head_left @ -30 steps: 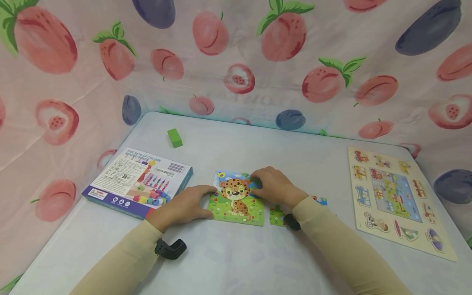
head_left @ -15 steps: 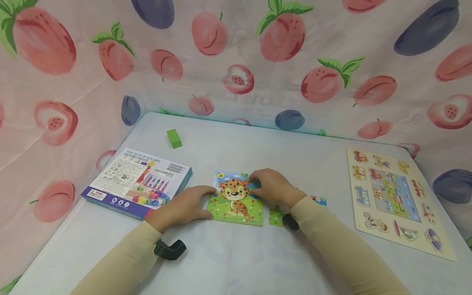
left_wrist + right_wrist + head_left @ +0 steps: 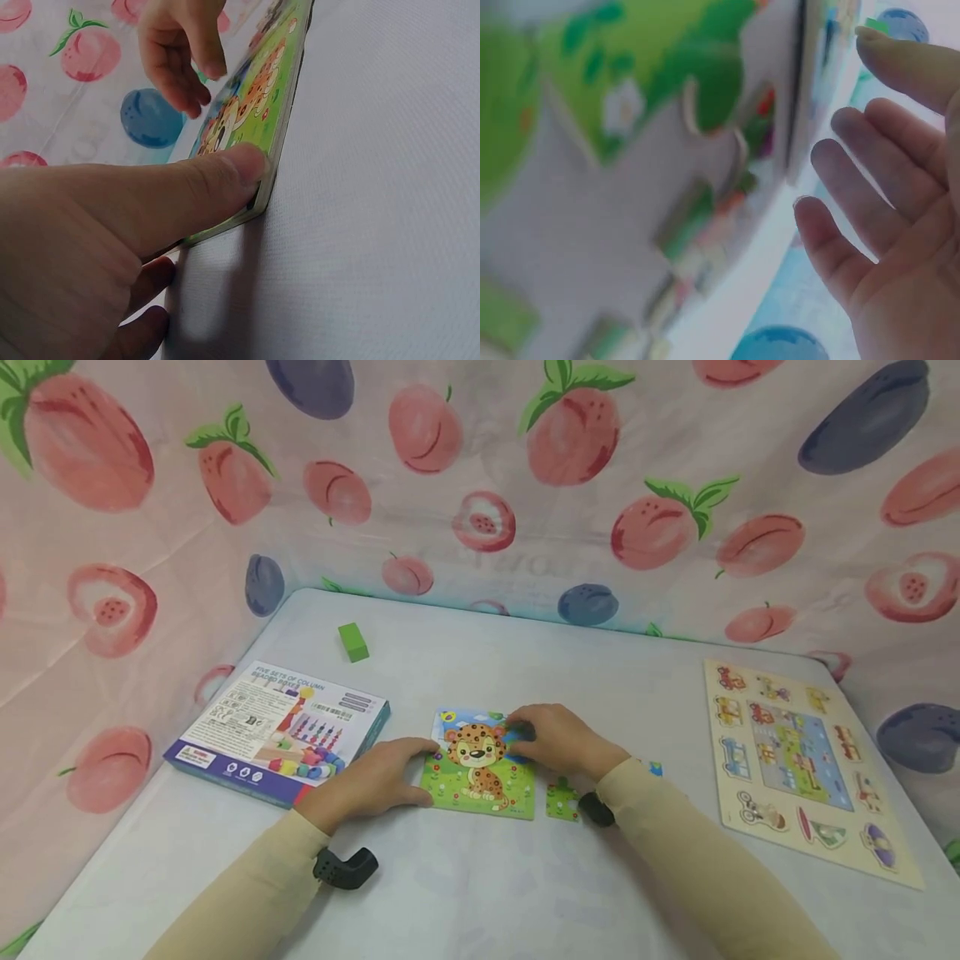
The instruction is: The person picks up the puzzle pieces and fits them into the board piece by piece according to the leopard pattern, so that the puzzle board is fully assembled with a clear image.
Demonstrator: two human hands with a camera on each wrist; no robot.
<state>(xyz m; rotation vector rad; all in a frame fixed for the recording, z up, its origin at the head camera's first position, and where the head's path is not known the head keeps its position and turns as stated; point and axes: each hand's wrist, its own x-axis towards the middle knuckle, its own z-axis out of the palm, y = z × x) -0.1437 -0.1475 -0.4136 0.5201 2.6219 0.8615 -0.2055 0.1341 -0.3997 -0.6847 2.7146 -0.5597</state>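
A square jigsaw puzzle (image 3: pixel 480 768) with a cartoon leopard on green grass lies in front of me, its picture looking whole where it shows. Along its left side my left hand (image 3: pixel 371 777) is spread; in the left wrist view the thumb (image 3: pixel 246 161) lies on the near corner. Over the upper right edge, my right hand (image 3: pixel 566 739) has thumb and fingers apart, and the right wrist view shows nothing between them. A loose green jigsaw piece (image 3: pixel 562 799) lies right of the puzzle, below that hand. Another blue piece (image 3: pixel 656 768) is mostly hidden by the right sleeve.
A flat bead-toy box (image 3: pixel 277 731) lies left of my left hand. Farther back is a green block (image 3: pixel 353 642). A wooden vehicle picture board (image 3: pixel 806 768) lies at the right. Fruit-printed cloth (image 3: pixel 480 460) closes in the white table (image 3: pixel 480 893) behind and at the sides.
My right wrist has shifted slightly to the right, so its sleeve covers more of the blue piece. The left hand and the jigsaw puzzle stay in place.
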